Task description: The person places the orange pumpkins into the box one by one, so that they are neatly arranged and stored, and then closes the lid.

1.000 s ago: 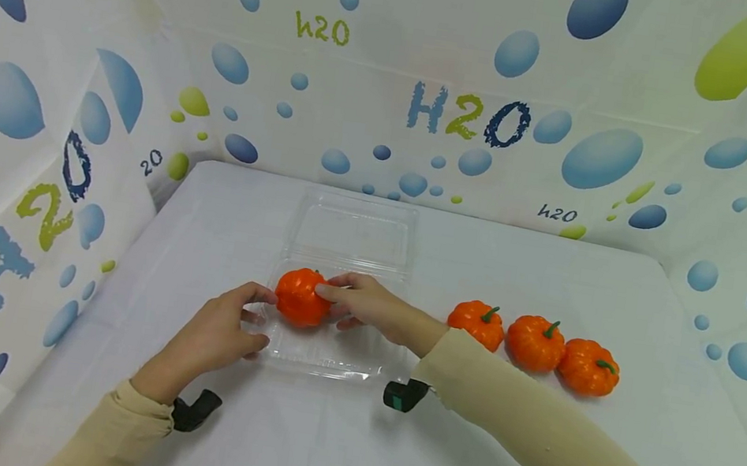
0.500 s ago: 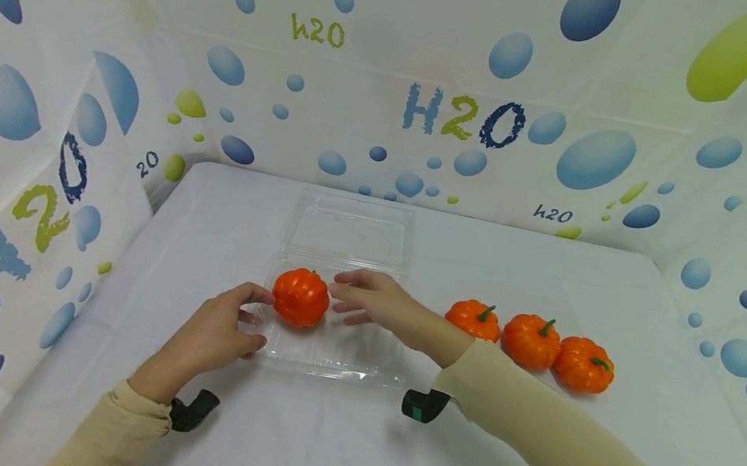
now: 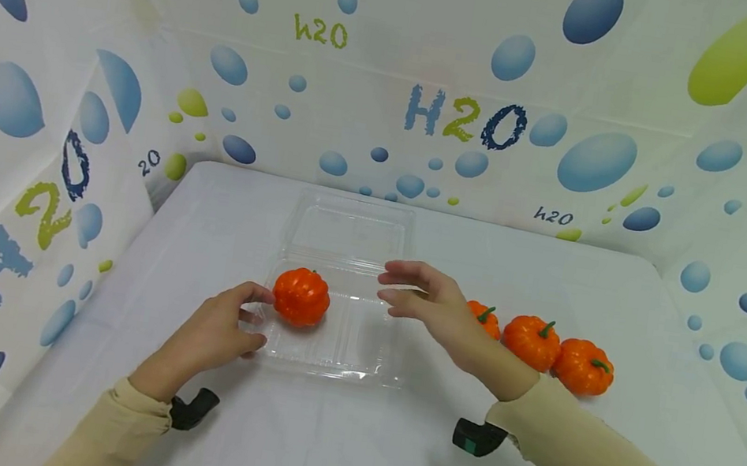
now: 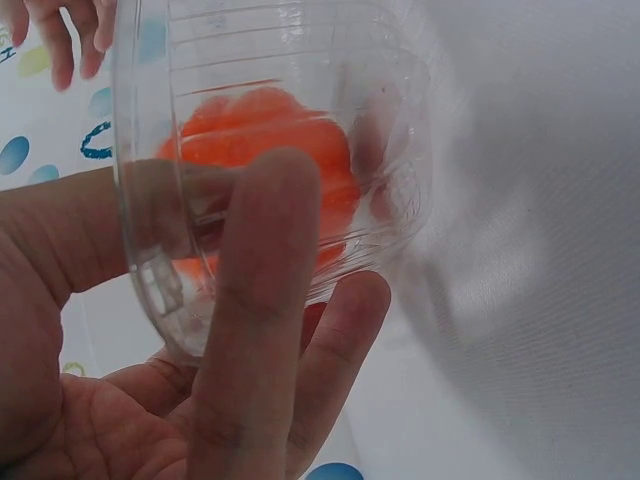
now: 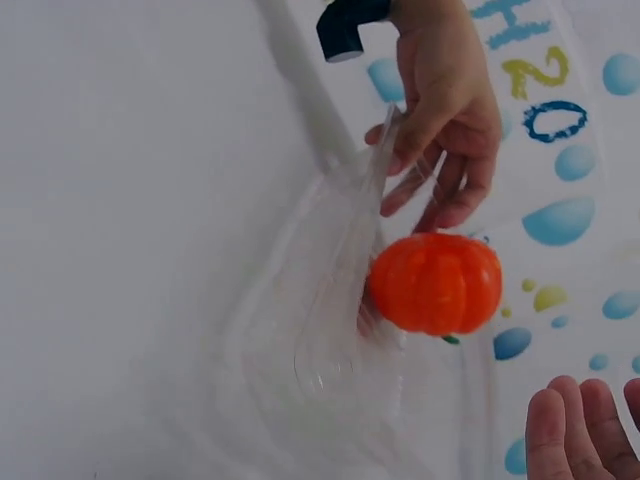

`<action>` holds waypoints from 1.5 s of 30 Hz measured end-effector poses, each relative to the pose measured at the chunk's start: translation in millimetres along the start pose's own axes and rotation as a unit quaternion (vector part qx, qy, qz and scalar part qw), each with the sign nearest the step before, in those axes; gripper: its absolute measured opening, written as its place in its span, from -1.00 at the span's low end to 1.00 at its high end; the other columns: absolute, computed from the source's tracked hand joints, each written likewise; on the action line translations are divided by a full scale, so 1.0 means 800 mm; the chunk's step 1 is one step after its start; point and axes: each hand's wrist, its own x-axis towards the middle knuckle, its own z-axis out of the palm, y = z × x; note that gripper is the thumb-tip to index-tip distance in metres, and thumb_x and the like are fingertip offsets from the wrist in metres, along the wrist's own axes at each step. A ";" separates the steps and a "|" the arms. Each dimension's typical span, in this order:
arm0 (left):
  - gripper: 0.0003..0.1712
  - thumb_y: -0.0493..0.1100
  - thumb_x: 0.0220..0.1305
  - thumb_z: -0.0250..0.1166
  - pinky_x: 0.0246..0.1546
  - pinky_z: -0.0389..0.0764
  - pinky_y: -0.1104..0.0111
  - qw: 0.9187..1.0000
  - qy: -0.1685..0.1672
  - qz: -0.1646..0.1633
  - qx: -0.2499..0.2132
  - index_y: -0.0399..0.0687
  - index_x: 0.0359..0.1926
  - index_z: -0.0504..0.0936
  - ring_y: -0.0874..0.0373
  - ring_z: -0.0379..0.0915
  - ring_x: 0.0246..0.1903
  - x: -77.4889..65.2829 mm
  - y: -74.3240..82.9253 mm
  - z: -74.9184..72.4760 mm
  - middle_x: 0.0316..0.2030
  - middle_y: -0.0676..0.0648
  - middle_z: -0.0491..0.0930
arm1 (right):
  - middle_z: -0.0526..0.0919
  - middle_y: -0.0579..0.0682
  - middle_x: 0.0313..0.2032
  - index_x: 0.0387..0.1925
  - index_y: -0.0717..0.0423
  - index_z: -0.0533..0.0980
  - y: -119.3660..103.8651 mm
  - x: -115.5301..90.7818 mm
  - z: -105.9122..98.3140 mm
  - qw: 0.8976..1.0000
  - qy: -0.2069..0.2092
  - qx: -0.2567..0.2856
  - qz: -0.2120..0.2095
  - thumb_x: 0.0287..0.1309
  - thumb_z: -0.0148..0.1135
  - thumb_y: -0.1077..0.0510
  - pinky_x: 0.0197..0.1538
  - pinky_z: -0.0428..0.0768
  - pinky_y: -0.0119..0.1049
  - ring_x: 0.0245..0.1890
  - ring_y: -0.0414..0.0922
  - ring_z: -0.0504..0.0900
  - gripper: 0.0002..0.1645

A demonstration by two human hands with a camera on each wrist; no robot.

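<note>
I see the left hand (image 3: 216, 334) at the left edge of a clear plastic hinged container (image 3: 368, 344), its fingers bent over the rim and holding the wall from both sides. Inside, in the left part of the base, lies a glossy orange ribbed pumpkin (image 3: 301, 297), tipped so its green stem points toward the container's opened-back clear lid (image 3: 353, 234). The left fingertips are right beside the pumpkin; I cannot tell whether they touch it. To its right, past a ridge in the base, I have open room up to the right rim.

The right hand (image 3: 437, 310) hovers just beyond that rim, fingers spread wide and holding nothing. Its wrist partly hides the nearest of three orange pumpkins with green stems (image 3: 532, 343), set in a close row right of the container, a strip of the white-covered bench (image 3: 314, 448) between them. The bench runs on well past the row, and more of it lies between the container's near edge and the person. The lid stops just short of the bench's far edge.
</note>
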 end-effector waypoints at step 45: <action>-0.37 -0.36 0.15 0.42 -0.34 0.74 0.25 1.000 0.000 -0.022 0.004 -0.27 0.25 0.42 -0.02 0.63 -0.19 0.001 0.004 0.001 0.23 -0.35 0.44 | 0.07 0.08 0.53 0.61 -0.19 -0.10 0.043 -0.043 -0.184 0.972 0.017 -0.232 -0.024 0.02 0.58 0.16 0.32 0.33 0.29 0.39 0.17 0.34 0.33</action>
